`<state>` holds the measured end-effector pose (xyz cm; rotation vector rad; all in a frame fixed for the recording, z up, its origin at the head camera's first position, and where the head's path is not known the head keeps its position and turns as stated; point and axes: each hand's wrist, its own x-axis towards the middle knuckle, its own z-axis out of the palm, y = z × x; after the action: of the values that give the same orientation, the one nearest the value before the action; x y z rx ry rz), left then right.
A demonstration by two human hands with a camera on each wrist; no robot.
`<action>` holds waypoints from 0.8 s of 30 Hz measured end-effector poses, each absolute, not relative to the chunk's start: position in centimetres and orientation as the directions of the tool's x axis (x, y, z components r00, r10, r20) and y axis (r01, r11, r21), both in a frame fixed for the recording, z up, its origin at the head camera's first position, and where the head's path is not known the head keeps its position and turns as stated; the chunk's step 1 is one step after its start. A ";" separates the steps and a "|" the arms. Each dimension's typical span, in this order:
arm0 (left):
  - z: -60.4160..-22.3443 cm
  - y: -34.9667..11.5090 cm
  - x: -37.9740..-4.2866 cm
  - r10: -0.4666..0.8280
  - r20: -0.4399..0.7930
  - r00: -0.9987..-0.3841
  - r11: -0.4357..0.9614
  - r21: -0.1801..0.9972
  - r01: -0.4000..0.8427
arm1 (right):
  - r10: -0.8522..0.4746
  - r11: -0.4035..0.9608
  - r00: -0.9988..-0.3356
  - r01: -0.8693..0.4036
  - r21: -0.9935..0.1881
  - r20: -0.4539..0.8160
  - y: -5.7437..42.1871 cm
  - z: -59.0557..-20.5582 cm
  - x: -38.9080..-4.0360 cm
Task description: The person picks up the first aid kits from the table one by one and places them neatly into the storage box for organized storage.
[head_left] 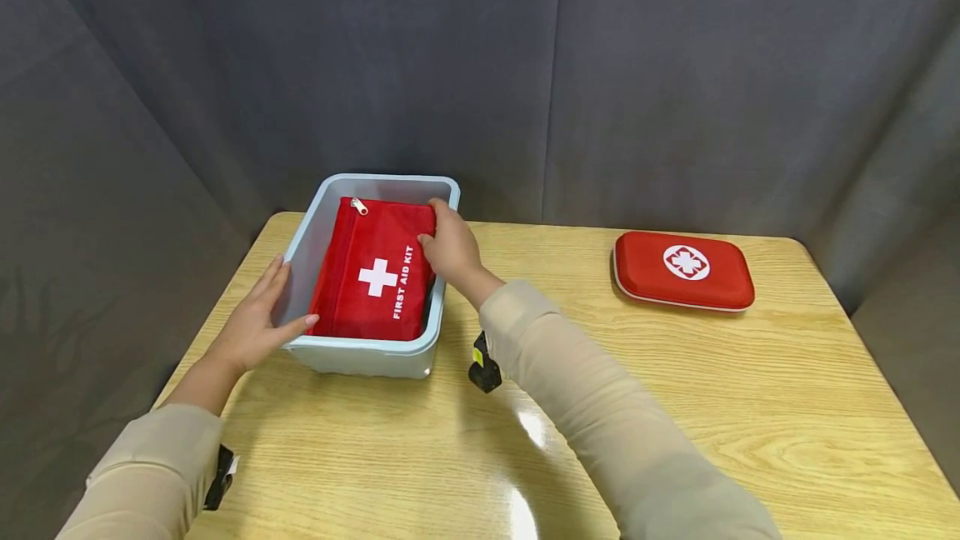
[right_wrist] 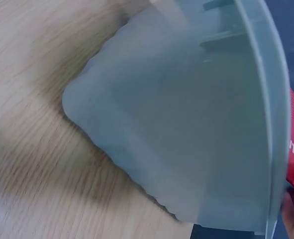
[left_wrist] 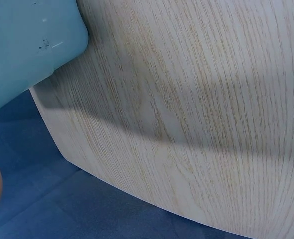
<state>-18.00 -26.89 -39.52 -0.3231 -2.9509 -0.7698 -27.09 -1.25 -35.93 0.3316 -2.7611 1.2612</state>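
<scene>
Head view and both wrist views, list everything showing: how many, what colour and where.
Tub: 1, pale blue-grey, on the table's left part
First aid pouch: 1, red with white cross and lettering, in the tub
Zip pull: 1, silvery, on the pouch's far end
Case: 1, red with white emblem, on the table's right part
Table: 1, light wood, under both
Curtains: number unclear, grey, behind and beside the table
Wrist devices: 2, black, one by each sleeve
Sleeves: 2, beige, on both forearms
Left grip: 1, bare, at the tub's left rim
Right grip: 1, bare, pinching the pouch's right edge
</scene>
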 end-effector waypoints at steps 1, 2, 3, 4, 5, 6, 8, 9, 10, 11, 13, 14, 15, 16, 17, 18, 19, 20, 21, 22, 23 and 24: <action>-39.5 -26.9 -18.0 0.183 0.123 -0.975 0.852 0.475 0.220 | -0.154 0.662 -0.972 -0.234 -0.713 0.175 -1.2 -36.0 -27.1; -39.5 -26.9 -18.0 0.182 0.122 -0.976 0.853 0.474 0.218 | -0.151 0.687 -0.972 -0.233 -0.688 0.178 -1.2 -36.0 -27.1; -39.5 -26.9 -18.0 0.182 0.118 -0.976 0.853 0.475 0.217 | -0.149 0.713 -0.972 -0.234 -0.661 0.183 -1.1 -36.1 -27.1; -39.5 -26.9 -18.0 0.182 0.118 -0.976 0.853 0.475 0.216 | -0.147 0.737 -0.971 -0.234 -0.634 0.187 -1.1 -36.2 -27.2; -39.5 -26.9 -18.0 0.183 0.118 -0.976 0.853 0.474 0.217 | -0.147 0.758 -0.971 -0.234 -0.609 0.190 -1.0 -36.3 -27.2; -39.6 -27.0 -18.0 0.183 0.120 -0.976 0.853 0.475 0.218 | -0.149 0.774 -0.970 -0.236 -0.587 0.193 -0.9 -36.4 -27.3; -39.6 -27.0 -17.9 0.186 0.123 -0.975 0.850 0.477 0.223 | -0.150 0.792 -0.970 -0.234 -0.564 0.192 -0.7 -36.6 -27.3; -39.6 -27.0 -17.9 0.189 0.126 -0.974 0.849 0.477 0.227 | -0.151 0.794 -0.970 -0.235 -0.560 0.192 -0.5 -36.8 -27.3; -39.7 -27.0 -17.9 0.191 0.129 -0.973 0.849 0.476 0.230 | -0.151 0.793 -0.969 -0.236 -0.561 0.194 -0.4 -36.9 -27.3; -39.7 -27.0 -17.9 0.193 0.130 -0.972 0.847 0.479 0.233 | -0.150 0.788 -0.970 -0.236 -0.569 0.193 -0.2 -37.1 -27.3; -39.8 -27.0 -17.9 0.199 0.135 -0.971 0.844 0.479 0.240 | -0.150 0.768 -0.970 -0.237 -0.594 0.193 0.2 -37.3 -27.1; -39.8 -27.0 -17.9 0.201 0.138 -0.970 0.844 0.479 0.243 | -0.151 0.755 -0.969 -0.240 -0.611 0.194 0.4 -37.4 -27.0; -39.9 -27.1 -17.9 0.203 0.142 -0.969 0.843 0.478 0.247 | -0.151 0.740 -0.969 -0.242 -0.628 0.195 0.5 -37.4 -27.0; -39.9 -27.1 -17.9 0.204 0.147 -0.968 0.842 0.478 0.250 | -0.148 0.722 -0.969 -0.242 -0.648 0.196 0.7 -37.5 -26.9; -39.9 -27.2 -17.9 0.205 0.152 -0.967 0.841 0.477 0.254 | -0.145 0.701 -0.970 -0.242 -0.671 0.197 0.9 -37.5 -26.8; -39.9 -27.2 -17.9 0.207 0.155 -0.966 0.843 0.473 0.256 | -0.141 0.679 -0.970 -0.242 -0.693 0.200 1.1 -37.6 -26.8; -39.9 -27.2 -17.9 0.207 0.158 -0.966 0.843 0.472 0.258 | -0.133 0.654 -0.971 -0.237 -0.718 0.199 1.3 -37.7 -26.8; -40.0 -27.2 -17.9 0.208 0.159 -0.965 0.842 0.472 0.260 | -0.123 0.630 -0.973 -0.227 -0.743 0.193 1.6 -37.9 -26.8; -40.0 -27.2 -17.9 0.209 0.160 -0.965 0.842 0.473 0.261 | -0.110 0.607 -0.976 -0.214 -0.766 0.186 1.8 -38.1 -26.8; -40.0 -27.2 -17.9 0.210 0.160 -0.965 0.841 0.474 0.262 | -0.099 0.582 -0.979 -0.203 -0.788 0.179 2.2 -38.3 -26.8; -40.0 -27.2 -17.9 0.210 0.158 -0.965 0.841 0.473 0.261 | -0.088 0.558 -0.982 -0.188 -0.808 0.167 2.6 -38.5 -26.9; -40.1 -27.2 -17.9 0.211 0.157 -0.965 0.841 0.474 0.261 | -0.078 0.532 -0.986 -0.168 -0.830 0.150 3.0 -38.8 -26.9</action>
<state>-17.87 -27.22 -40.06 -0.3746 -2.9188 -0.7732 -26.90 2.97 -38.78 0.2145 -2.6665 1.4596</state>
